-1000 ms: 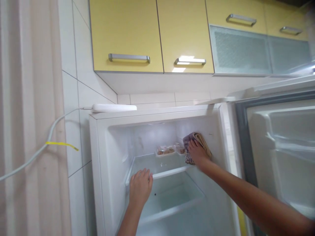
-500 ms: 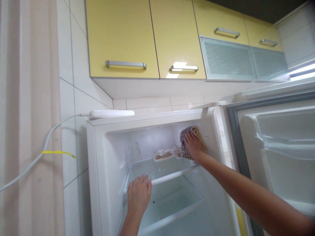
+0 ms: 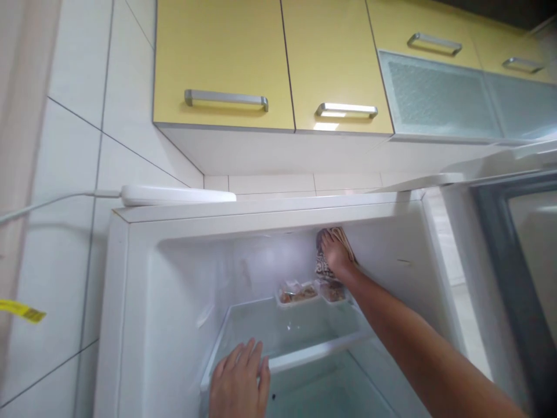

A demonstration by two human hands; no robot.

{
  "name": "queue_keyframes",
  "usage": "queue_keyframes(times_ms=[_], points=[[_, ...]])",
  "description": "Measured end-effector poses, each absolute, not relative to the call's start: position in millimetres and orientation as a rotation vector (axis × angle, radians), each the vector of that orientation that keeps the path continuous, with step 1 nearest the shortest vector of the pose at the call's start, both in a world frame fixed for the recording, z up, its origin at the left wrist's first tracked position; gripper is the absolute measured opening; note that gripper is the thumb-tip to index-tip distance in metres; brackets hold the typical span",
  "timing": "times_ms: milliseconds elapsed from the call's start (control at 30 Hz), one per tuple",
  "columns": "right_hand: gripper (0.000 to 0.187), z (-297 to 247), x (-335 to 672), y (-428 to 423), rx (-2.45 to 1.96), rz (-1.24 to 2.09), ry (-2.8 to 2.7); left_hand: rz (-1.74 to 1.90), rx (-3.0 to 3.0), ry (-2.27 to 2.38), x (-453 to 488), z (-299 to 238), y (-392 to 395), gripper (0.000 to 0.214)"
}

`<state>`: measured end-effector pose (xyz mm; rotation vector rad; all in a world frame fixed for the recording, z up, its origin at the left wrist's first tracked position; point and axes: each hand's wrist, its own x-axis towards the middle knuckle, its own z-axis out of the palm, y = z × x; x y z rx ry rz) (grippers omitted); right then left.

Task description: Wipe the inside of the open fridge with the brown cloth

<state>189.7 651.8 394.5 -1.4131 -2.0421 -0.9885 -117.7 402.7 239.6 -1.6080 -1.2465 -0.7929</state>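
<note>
Inside the open fridge (image 3: 270,212), my right hand (image 3: 337,255) presses a folded brown patterned cloth (image 3: 322,268) against the inner wall near the back right corner. Its fingers lie over the cloth. My left hand (image 3: 240,380) is at the front edge of the upper glass shelf (image 3: 256,325), fingers stretched and slightly apart, holding nothing. Toward the back of that shelf, just below the cloth, sit a clear tray of food (image 3: 298,295) and a second small clear pack (image 3: 333,291).
The fridge door (image 3: 500,249) stands open at the right. Yellow wall cabinets (image 3: 221,58) hang above. On the fridge top lies a white device (image 3: 174,195) with a cable (image 3: 56,200) running left along the tiled wall. A lower shelf shows under the upper one.
My right hand and the cloth have moved deeper along the side wall toward the back corner. The view has come closer to the fridge. My left hand stays by the shelf edge.
</note>
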Motion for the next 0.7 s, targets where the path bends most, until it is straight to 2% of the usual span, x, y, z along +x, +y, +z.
queue_keyframes(times_ms=[200,300,700], points=[[0.035,398,179,686,-1.457,-1.157,-1.945,-0.784,-1.609,-1.211,-125,229,414,0.031],[0.040,396,176,679,-1.450,-1.191,-1.885,-0.810,-1.640,-1.318,-125,225,416,0.034],[0.050,390,206,536,-1.465,-1.279,-1.715,-0.853,-1.765,-1.547,-105,251,388,0.036]])
